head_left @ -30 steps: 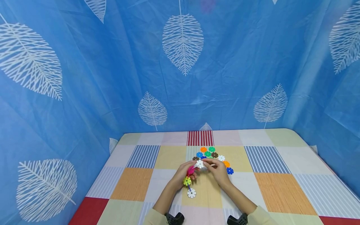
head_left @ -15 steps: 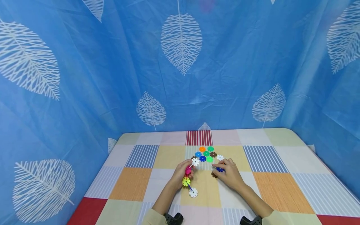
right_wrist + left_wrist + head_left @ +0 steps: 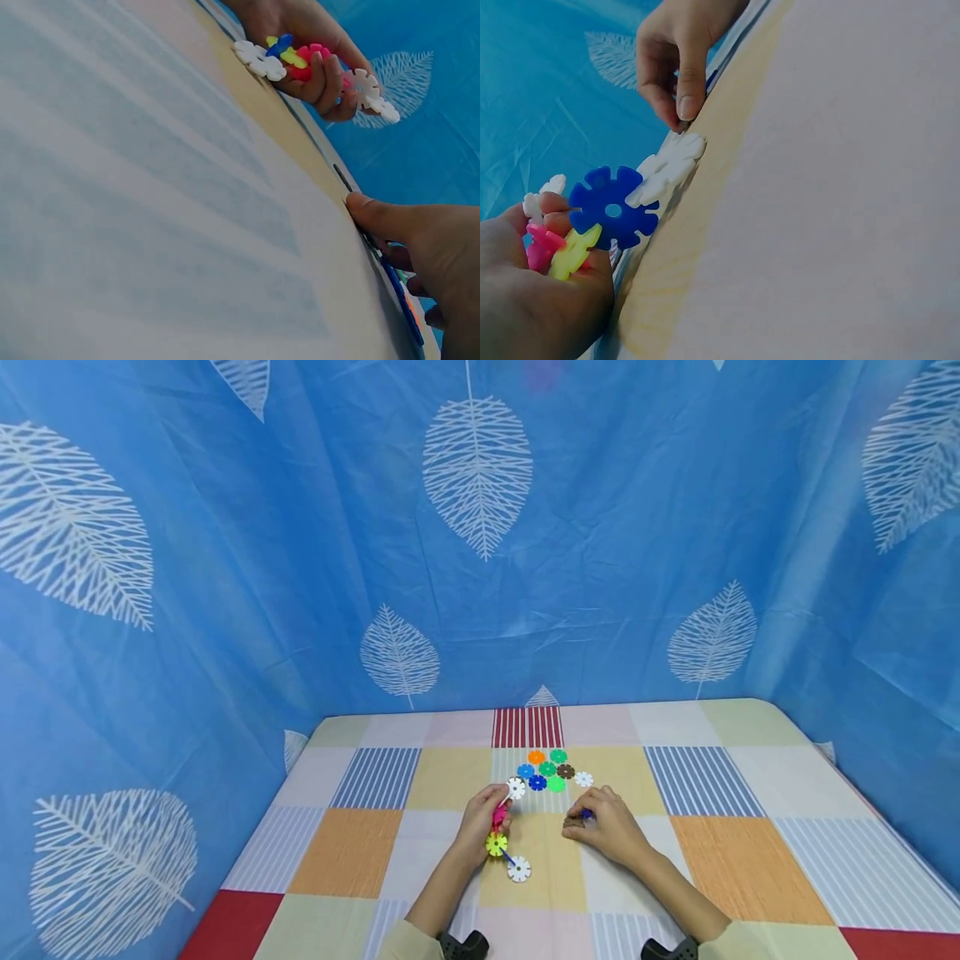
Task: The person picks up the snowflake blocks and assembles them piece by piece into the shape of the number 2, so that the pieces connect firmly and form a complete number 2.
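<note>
My left hand [image 3: 474, 827] holds a chain of slotted plastic flower discs, its fingers curled round the pink disc [image 3: 499, 815]. From the top of the chain a white disc [image 3: 516, 788] sticks out past the fingertips. Below the hand hang a yellow disc [image 3: 497, 844], a blue disc [image 3: 613, 210] and a white end disc [image 3: 519, 869], low over the tablecloth. To the right, my right hand [image 3: 611, 827] pinches a brown disc [image 3: 573, 822] at the tabletop with thumb and fingers. A dark blue disc [image 3: 587, 814] lies partly hidden beneath that hand.
Beyond the hands lie several loose discs, among them an orange one [image 3: 536, 757], a light blue one [image 3: 526, 771], a bright green one [image 3: 556, 784] and a white one [image 3: 583, 779]. A patchwork cloth [image 3: 720, 852] covers the table. Blue leaf-print curtains [image 3: 600, 527] surround it.
My right hand has left the white disc at the chain's top, moved right and down to the table, and closed its fingers on the brown disc. The left hand keeps its hold on the chain.
</note>
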`<state>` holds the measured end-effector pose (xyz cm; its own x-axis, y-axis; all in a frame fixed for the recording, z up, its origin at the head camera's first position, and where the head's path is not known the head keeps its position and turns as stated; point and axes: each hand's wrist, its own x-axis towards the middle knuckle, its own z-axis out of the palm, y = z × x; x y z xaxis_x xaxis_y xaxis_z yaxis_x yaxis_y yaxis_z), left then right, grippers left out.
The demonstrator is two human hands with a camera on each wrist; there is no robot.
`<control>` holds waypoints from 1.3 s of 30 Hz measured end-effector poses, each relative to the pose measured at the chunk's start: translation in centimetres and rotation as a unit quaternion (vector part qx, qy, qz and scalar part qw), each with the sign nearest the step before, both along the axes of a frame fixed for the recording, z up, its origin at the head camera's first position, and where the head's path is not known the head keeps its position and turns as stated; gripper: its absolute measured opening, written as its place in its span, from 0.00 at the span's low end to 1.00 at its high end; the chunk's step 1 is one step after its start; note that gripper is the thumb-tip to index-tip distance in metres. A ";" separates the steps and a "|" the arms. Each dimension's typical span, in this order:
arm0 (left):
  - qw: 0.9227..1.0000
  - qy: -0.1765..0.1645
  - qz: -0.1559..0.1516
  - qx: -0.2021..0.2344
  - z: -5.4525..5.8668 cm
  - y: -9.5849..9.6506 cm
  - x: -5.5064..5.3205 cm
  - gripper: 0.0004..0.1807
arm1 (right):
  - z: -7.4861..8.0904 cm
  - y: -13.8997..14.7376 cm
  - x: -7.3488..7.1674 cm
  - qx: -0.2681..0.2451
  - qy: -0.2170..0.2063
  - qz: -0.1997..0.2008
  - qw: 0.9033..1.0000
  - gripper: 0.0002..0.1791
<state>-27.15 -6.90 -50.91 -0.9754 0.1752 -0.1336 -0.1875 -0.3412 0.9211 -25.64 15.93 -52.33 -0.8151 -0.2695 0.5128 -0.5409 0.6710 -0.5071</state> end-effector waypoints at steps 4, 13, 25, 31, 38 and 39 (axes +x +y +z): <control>1.000 0.012 0.005 -0.016 -0.3 0.1 0.0 0.08 | 0.2 -0.7 0.0 -0.091 -0.056 0.011 0.994 0.13; 1.000 0.016 -0.005 -0.025 -0.4 0.3 0.3 0.08 | 1.2 -3.7 0.3 -0.294 -0.029 0.058 0.954 0.07; 0.998 0.037 -0.022 -0.054 -0.3 0.6 0.6 0.09 | 0.6 -4.8 0.1 -0.247 0.035 0.059 0.967 0.07; 0.996 0.055 -0.018 -0.068 -0.4 0.6 0.5 0.09 | 0.7 -4.8 0.0 -0.192 0.115 0.060 0.973 0.09; 0.996 0.056 -0.039 -0.061 -0.5 0.2 0.3 0.10 | 0.7 -4.7 -0.2 -0.175 0.132 0.074 0.973 0.12; 0.996 0.056 -0.043 -0.061 -0.5 0.1 0.3 0.10 | 0.6 -4.7 -0.2 -0.170 0.134 0.076 0.973 0.13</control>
<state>-26.80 -6.77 -51.37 -0.9677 0.2471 -0.0500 -0.1047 -0.2134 0.9713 -25.81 11.23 -51.70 -0.6039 -0.1539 0.7821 -0.7644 0.3900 -0.5135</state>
